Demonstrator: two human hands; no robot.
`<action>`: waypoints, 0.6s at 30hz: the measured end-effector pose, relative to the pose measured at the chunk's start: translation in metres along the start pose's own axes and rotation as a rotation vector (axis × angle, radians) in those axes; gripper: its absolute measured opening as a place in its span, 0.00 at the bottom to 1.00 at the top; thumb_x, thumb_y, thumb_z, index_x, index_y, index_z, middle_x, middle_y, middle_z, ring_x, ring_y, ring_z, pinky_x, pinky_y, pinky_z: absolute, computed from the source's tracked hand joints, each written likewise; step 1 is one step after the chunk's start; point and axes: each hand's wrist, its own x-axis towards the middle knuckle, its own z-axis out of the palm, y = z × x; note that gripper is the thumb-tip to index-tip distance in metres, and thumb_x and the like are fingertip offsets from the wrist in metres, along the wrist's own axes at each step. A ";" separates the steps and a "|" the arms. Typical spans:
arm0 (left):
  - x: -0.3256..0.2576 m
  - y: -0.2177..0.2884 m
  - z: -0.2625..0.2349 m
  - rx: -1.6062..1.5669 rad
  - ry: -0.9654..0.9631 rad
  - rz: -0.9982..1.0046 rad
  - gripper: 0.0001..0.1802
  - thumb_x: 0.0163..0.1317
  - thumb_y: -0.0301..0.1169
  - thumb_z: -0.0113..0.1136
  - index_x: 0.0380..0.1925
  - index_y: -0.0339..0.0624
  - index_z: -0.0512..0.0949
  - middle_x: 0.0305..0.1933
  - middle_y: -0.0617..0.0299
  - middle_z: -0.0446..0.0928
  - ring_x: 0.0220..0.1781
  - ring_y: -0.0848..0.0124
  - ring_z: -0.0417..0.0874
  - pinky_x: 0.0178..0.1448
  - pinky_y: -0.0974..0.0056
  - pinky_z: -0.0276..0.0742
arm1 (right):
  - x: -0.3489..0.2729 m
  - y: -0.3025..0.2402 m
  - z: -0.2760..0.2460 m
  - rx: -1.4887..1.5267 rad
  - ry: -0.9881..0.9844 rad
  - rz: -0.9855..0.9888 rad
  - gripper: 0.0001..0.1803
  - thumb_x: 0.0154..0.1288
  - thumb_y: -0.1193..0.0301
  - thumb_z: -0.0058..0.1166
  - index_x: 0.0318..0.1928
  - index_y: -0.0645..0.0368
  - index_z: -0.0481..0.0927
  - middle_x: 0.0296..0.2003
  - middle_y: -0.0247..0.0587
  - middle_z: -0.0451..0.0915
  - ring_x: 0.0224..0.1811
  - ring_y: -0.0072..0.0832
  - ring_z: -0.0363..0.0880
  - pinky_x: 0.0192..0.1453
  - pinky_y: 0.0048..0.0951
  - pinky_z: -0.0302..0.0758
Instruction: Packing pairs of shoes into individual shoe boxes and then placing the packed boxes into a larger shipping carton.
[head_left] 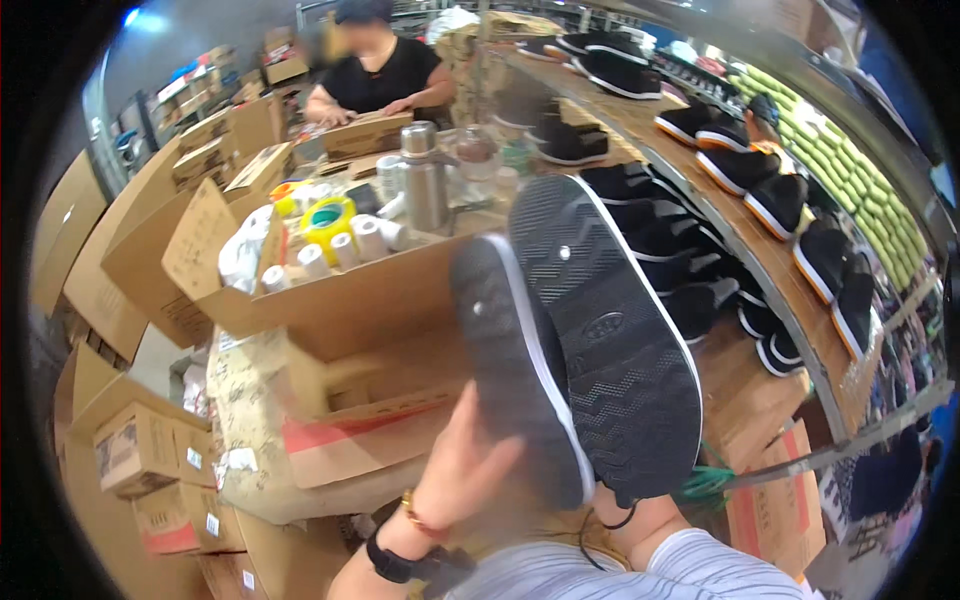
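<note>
Two black shoes are raised close to the camera, soles toward me. The nearer, blurred black shoe (510, 370) has a white rim, and my left hand (465, 470) grips it at its lower end. A gold bracelet and a dark watch sit on that wrist. The second black shoe (615, 340) shows a patterned tread and stands beside the first, touching it. My right hand (650, 522) comes up under this shoe. Only its wrist shows, and the fingers are hidden behind the sole. A thin black lace dangles below.
An open cardboard box (330, 300) holds white rolls and a yellow tape roll (328, 215), with a steel flask (425, 175) behind. Curved wooden shelves (770, 270) at the right carry several black shoes. A person in a black top (380, 70) works at the back. Cartons (140, 450) are stacked on the left.
</note>
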 end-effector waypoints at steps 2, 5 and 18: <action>0.007 0.026 -0.008 0.265 0.319 0.475 0.38 0.48 0.18 0.60 0.63 0.37 0.64 0.59 0.47 0.71 0.61 0.53 0.71 0.67 0.57 0.63 | 0.006 0.003 0.015 -0.078 0.005 0.037 0.16 0.66 0.67 0.52 0.50 0.62 0.73 0.39 0.43 0.80 0.39 0.32 0.80 0.43 0.27 0.78; 0.017 0.051 -0.060 0.846 0.387 0.737 0.31 0.51 0.18 0.60 0.59 0.36 0.70 0.50 0.50 0.76 0.50 0.58 0.79 0.55 0.59 0.73 | 0.008 0.003 0.011 -0.183 0.057 0.063 0.17 0.66 0.67 0.52 0.51 0.63 0.72 0.39 0.44 0.80 0.39 0.33 0.80 0.44 0.27 0.78; 0.028 -0.036 -0.082 1.355 0.160 0.653 0.12 0.50 0.32 0.60 0.36 0.47 0.82 0.36 0.60 0.80 0.38 0.65 0.82 0.36 0.62 0.80 | 0.104 0.048 0.060 -1.857 -0.766 -0.950 0.09 0.49 0.82 0.55 0.33 0.59 0.78 0.40 0.43 0.80 0.40 0.39 0.80 0.47 0.36 0.76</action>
